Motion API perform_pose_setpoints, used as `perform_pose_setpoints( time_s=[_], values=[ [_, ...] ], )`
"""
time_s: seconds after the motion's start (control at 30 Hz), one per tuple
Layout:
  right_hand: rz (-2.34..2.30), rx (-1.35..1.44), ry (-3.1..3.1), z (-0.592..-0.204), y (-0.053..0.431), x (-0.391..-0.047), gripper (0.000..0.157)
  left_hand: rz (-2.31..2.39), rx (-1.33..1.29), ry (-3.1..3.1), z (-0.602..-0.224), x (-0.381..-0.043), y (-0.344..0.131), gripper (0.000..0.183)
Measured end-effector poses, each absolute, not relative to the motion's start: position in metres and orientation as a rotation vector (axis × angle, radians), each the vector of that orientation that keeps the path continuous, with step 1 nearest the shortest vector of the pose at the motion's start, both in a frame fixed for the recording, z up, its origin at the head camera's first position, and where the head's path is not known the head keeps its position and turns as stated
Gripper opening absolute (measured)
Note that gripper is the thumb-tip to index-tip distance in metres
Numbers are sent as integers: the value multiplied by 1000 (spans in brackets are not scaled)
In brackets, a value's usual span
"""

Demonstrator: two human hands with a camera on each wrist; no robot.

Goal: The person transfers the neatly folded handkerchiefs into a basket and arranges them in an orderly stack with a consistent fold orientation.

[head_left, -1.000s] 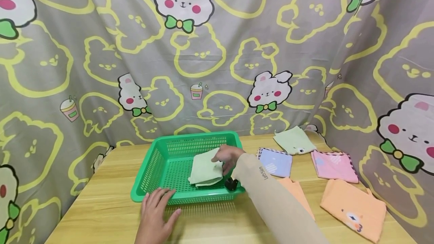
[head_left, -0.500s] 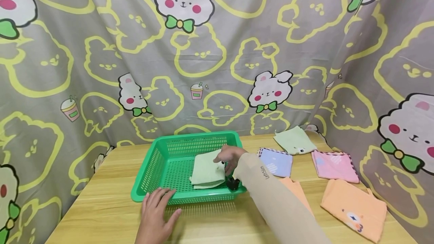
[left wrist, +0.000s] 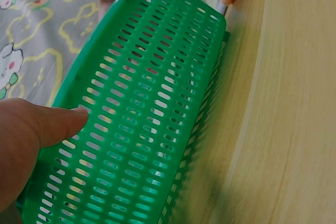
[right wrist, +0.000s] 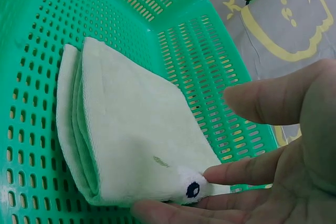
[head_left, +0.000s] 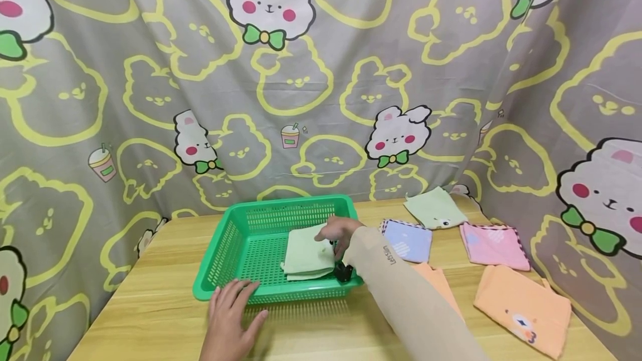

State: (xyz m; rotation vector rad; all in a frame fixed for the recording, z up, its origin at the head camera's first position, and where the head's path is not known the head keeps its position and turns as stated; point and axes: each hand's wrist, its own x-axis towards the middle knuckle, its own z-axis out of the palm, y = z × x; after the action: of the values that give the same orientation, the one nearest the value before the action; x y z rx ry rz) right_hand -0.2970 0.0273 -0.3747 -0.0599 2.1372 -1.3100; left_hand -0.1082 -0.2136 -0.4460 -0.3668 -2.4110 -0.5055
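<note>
A folded pale green towel point(head_left: 307, 254) lies in the right part of the green plastic basket point(head_left: 281, 201). Its layered fold and an embroidered eye show in the right wrist view. My right hand point(head_left: 341, 233) is over the towel's right edge, and its fingers point(right wrist: 247, 169) touch the cloth near that eye. The right thumb point(right wrist: 262, 100) stands apart from the towel. Spread at the basket's near left corner, my left hand point(head_left: 232, 316) has its fingertips on the rim. In the left wrist view a digit of that hand point(left wrist: 63, 124) lies against the slotted outer wall.
Right of the basket lie a blue cloth point(head_left: 408, 241), another pale green towel point(head_left: 435, 208), a pink cloth point(head_left: 495, 245) and an orange towel point(head_left: 524, 308). A second orange towel point(head_left: 438, 286) is partly behind my right sleeve. A patterned curtain point(head_left: 321, 82) hangs behind the wooden table point(head_left: 150, 305).
The green towel in the basket has shifted slightly right and toward me and lies flatter. My right hand has moved slightly right with it. The left hand has stayed in place.
</note>
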Motion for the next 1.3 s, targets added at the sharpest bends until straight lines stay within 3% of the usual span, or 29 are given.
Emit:
perform_pose_setpoints(
  time_s=[1.3],
  values=[
    [-1283,-62,2172,-371,27,-292,81,-515,-367,-2400,-448,-108,-213,55]
  ],
)
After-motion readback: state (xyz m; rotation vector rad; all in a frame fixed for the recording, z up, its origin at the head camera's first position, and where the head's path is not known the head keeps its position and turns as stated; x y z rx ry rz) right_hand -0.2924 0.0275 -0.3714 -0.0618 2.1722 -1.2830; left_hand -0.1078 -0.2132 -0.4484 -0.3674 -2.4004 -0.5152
